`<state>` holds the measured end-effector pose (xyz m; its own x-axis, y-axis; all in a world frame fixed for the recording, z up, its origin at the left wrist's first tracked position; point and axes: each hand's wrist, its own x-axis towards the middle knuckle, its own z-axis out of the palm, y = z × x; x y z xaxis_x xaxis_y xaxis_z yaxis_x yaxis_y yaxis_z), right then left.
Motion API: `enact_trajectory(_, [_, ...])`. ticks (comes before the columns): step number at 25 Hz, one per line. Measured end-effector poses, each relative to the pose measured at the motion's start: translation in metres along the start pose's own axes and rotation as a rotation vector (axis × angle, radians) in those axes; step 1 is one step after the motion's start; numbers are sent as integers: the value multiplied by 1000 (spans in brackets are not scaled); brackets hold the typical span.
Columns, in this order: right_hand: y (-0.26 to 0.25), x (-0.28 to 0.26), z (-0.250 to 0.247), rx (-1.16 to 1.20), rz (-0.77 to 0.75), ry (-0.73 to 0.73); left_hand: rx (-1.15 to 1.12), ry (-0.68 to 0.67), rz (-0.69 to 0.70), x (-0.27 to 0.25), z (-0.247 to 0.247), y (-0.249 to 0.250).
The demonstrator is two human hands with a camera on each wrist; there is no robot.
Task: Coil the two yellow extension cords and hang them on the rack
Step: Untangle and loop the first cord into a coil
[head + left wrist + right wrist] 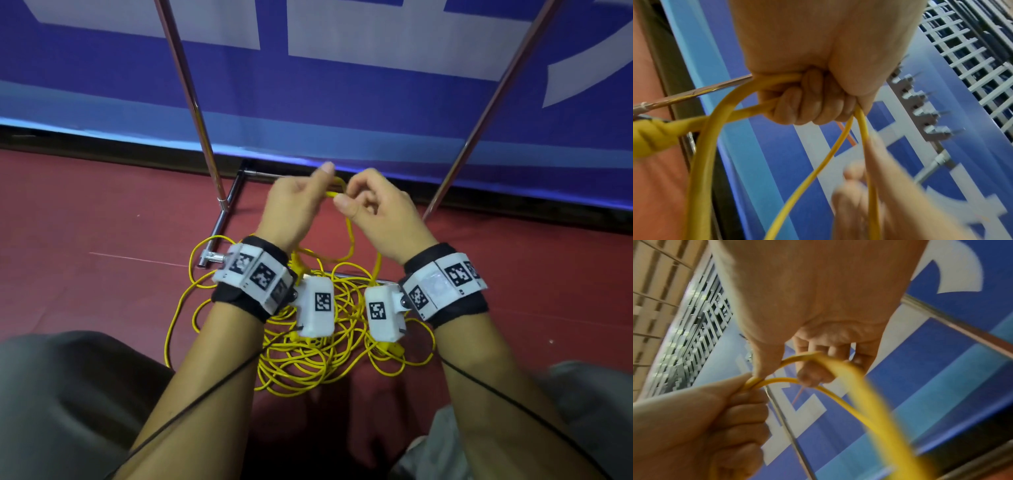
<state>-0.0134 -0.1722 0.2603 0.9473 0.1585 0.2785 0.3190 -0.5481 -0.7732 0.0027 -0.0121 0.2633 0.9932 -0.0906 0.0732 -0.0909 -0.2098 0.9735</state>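
A tangle of thin yellow extension cord lies on the red floor under my wrists. My left hand grips loops of the cord in its curled fingers. A yellow plug hangs at the left of the left wrist view. My right hand is close beside the left and pinches a strand of the same cord with its fingertips. The metal rack's poles rise behind my hands, and its row of hooks shows above in the left wrist view.
The rack's base bars lie on the red floor by the cord pile. A blue and white banner stands just behind the rack. My knees in grey trousers frame the bottom corners.
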Motion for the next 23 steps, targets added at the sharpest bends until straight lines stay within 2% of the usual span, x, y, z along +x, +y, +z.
enact_trajectory(2, [22,-5,-9,120,149,-53,-121,180,-25,13,-15,1])
enact_trajectory(4, [43,-13,-15,297,281,-107,-295,283,-92,26,-36,4])
enact_trajectory(6, [47,-17,-9,470,340,-106,-400,221,-140,31,-45,7])
enact_trajectory(10, [36,-3,3,468,212,-109,-298,25,-94,29,-18,10])
enact_trajectory(14, [41,-17,4,452,261,-38,-236,92,-59,24,-21,-8])
enact_trajectory(15, [46,-22,3,395,262,-7,-153,84,-71,20,-26,-18])
enact_trajectory(17, [50,-24,-2,157,188,73,16,-22,-126,8,-28,-31])
enact_trajectory(19, [43,-19,-3,1,96,71,112,-125,-170,1,-20,-31])
enact_trajectory(21, [30,-16,5,-71,14,63,179,-199,-161,-1,-7,-22])
enact_trajectory(23, [22,-16,14,-94,-5,123,280,-232,-97,-4,1,-19])
